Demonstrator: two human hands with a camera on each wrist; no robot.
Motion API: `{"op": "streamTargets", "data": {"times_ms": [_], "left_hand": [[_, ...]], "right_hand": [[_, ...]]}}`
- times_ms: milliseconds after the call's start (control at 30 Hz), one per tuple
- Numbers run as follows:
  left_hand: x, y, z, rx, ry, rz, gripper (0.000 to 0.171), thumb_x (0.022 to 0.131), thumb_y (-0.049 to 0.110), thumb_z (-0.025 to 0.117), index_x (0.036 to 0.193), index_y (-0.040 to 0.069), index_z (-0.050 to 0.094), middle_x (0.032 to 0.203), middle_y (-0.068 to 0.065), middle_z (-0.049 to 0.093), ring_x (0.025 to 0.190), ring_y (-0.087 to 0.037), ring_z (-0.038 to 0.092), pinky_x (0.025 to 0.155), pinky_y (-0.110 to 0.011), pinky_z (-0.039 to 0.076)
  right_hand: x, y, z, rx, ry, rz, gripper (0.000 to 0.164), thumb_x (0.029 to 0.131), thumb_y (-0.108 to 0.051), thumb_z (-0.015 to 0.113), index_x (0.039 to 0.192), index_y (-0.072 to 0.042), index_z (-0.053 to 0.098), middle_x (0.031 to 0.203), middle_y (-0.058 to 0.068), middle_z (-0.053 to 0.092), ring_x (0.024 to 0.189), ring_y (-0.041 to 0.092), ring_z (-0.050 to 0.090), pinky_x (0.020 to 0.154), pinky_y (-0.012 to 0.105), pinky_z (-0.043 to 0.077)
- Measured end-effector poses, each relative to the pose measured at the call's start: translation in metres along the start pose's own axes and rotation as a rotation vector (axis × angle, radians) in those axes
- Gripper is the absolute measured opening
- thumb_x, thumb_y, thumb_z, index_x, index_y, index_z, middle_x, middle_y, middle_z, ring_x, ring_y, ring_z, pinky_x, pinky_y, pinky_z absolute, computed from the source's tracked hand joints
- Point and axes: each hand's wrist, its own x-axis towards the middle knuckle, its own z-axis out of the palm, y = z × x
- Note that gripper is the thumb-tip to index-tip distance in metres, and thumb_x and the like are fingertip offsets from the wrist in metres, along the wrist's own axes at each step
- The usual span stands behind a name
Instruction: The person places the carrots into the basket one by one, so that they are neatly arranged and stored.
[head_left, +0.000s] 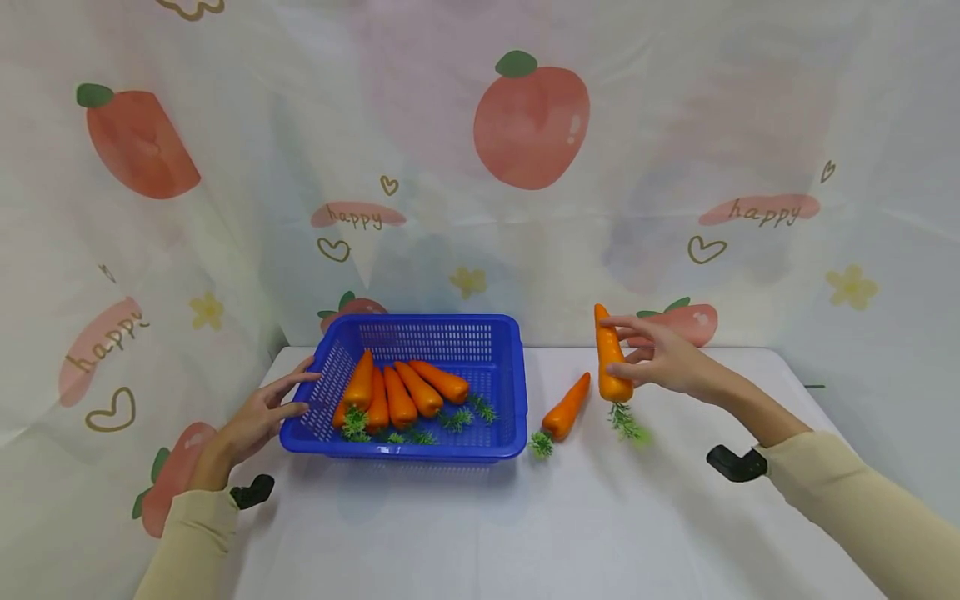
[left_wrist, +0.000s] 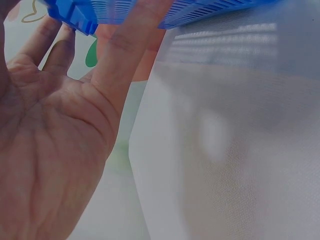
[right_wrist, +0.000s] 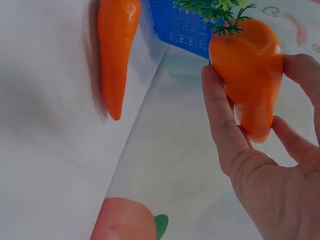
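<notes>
My right hand (head_left: 667,354) holds an orange carrot (head_left: 606,346) between thumb and fingers, raised above the right side of the table. It tilts with the narrow tip up and green leaves hanging below. In the right wrist view, the fingertips press opposite sides of the carrot (right_wrist: 247,65). Another carrot (head_left: 567,410) lies on the table between that hand and a blue plastic basket (head_left: 420,450). Several carrots (head_left: 401,398) lie inside the basket, leaves mostly toward its front. My left hand (head_left: 258,421) rests on the basket's left rim, its fingers fairly straight.
A white cloth covers the table (head_left: 480,525). Right behind its far edge stands a patterned fabric backdrop (head_left: 600,250), which also runs along the left and right sides.
</notes>
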Motion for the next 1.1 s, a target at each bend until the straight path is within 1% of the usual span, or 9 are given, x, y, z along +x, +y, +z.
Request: {"op": "streamTargets", "data": {"times_ms": [67,167,300,533,667,767,967,1067,1100], "left_hand": [[-0.001,0.000,0.000,0.003,0.003,-0.001,0.057,0.103,0.010,0.059,0.156,0.007,0.040,0.174,0.004,0.003,0.154,-0.048,0.008,0.093,-0.040,0.058],[-0.001,-0.001,-0.001,0.013,0.005,-0.003,0.057,0.102,0.011,0.060,0.156,0.007,0.041,0.174,0.002,0.003,0.154,-0.049,0.007,0.094,-0.040,0.058],[-0.001,-0.002,-0.002,0.036,0.008,0.000,0.057,0.102,0.012,0.061,0.155,0.007,0.042,0.174,0.001,0.004,0.154,-0.049,0.005,0.096,-0.041,0.057],[0.000,-0.002,0.000,0.063,0.011,0.008,0.056,0.103,0.012,0.061,0.155,0.006,0.042,0.174,0.000,0.005,0.154,-0.049,0.005,0.098,-0.043,0.056],[0.001,-0.001,-0.001,0.047,0.013,0.002,0.057,0.102,0.012,0.061,0.155,0.006,0.042,0.174,0.000,0.005,0.154,-0.049,0.006,0.097,-0.043,0.056],[0.001,0.000,-0.001,0.040,0.015,0.001,0.057,0.102,0.012,0.061,0.155,0.006,0.042,0.174,0.000,0.005,0.154,-0.048,0.006,0.097,-0.042,0.056],[0.002,0.000,-0.002,0.031,0.014,-0.003,0.057,0.102,0.012,0.062,0.156,0.007,0.042,0.174,0.003,0.005,0.155,-0.047,0.005,0.097,-0.045,0.056],[0.002,-0.001,-0.003,0.027,0.013,-0.005,0.058,0.102,0.012,0.062,0.156,0.008,0.041,0.174,0.004,0.004,0.155,-0.047,0.005,0.097,-0.047,0.056],[0.002,-0.001,-0.003,0.028,0.014,-0.004,0.058,0.102,0.012,0.062,0.156,0.008,0.042,0.174,0.004,0.004,0.155,-0.047,0.005,0.097,-0.047,0.056]], "right_hand": [[0.006,-0.004,0.001,0.002,-0.017,0.005,0.072,0.095,-0.020,0.075,0.156,-0.011,0.039,0.152,0.030,0.039,0.126,0.054,0.054,0.086,0.048,0.061],[0.020,-0.010,0.003,0.014,-0.049,0.026,0.073,0.094,-0.021,0.076,0.156,-0.015,0.039,0.152,0.027,0.038,0.118,0.043,0.063,0.088,0.046,0.060],[0.040,-0.021,0.009,0.032,-0.101,0.039,0.072,0.094,-0.019,0.076,0.157,-0.015,0.039,0.153,0.026,0.036,0.112,0.035,0.066,0.088,0.045,0.060],[0.078,-0.038,0.028,0.007,-0.189,-0.006,0.072,0.095,-0.017,0.075,0.157,-0.011,0.039,0.151,0.026,0.041,0.109,0.035,0.069,0.081,0.044,0.063],[0.100,-0.047,0.041,-0.017,-0.243,-0.028,0.071,0.095,-0.018,0.074,0.157,-0.013,0.040,0.151,0.024,0.042,0.113,0.038,0.067,0.082,0.048,0.062],[0.115,-0.056,0.052,-0.019,-0.281,-0.028,0.070,0.095,-0.019,0.074,0.157,-0.016,0.040,0.153,0.022,0.041,0.116,0.037,0.065,0.084,0.048,0.062],[0.146,-0.073,0.078,-0.022,-0.362,-0.039,0.070,0.095,-0.021,0.075,0.157,-0.020,0.042,0.157,0.019,0.039,0.107,0.029,0.070,0.082,0.042,0.062],[0.161,-0.079,0.091,-0.033,-0.387,-0.046,0.072,0.095,-0.022,0.076,0.158,-0.018,0.041,0.157,0.020,0.039,0.108,0.026,0.070,0.082,0.043,0.062],[0.165,-0.081,0.096,-0.038,-0.393,-0.050,0.072,0.095,-0.022,0.076,0.158,-0.018,0.041,0.156,0.020,0.039,0.106,0.027,0.070,0.083,0.044,0.062]]}}
